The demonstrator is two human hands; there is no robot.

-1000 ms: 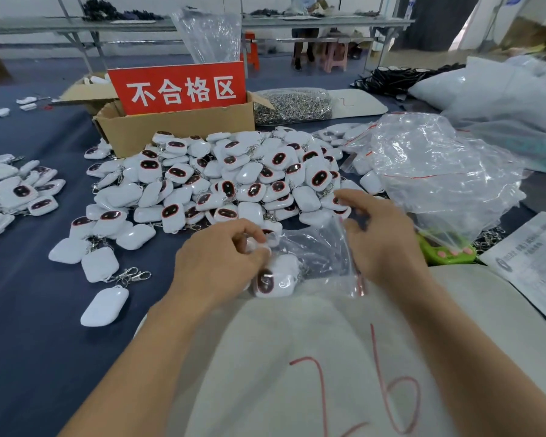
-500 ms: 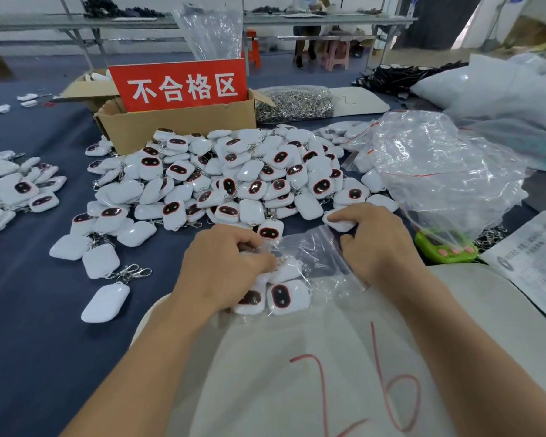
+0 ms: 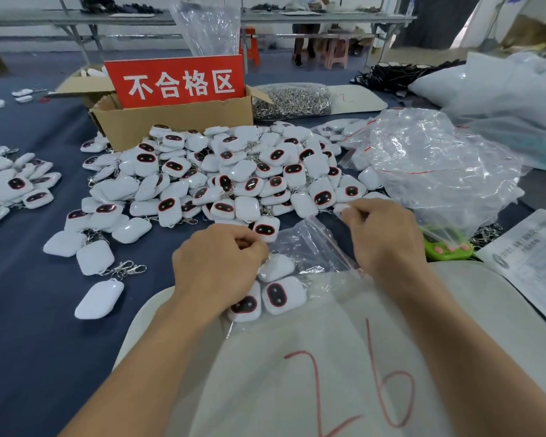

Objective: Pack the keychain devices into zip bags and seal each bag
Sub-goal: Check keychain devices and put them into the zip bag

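Near pile (image 3: 234, 171): left fingers (image 3: 249, 244) pinch crinkly zip bag (image 3: 309, 244), right fingers (image 3: 358, 213) glossy device (image 3: 339, 210) (rounded).

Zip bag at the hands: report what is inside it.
Three keychain devices show through the clear zip bag: two face up, one back up. The left hand covers its left part, so more may be hidden there.
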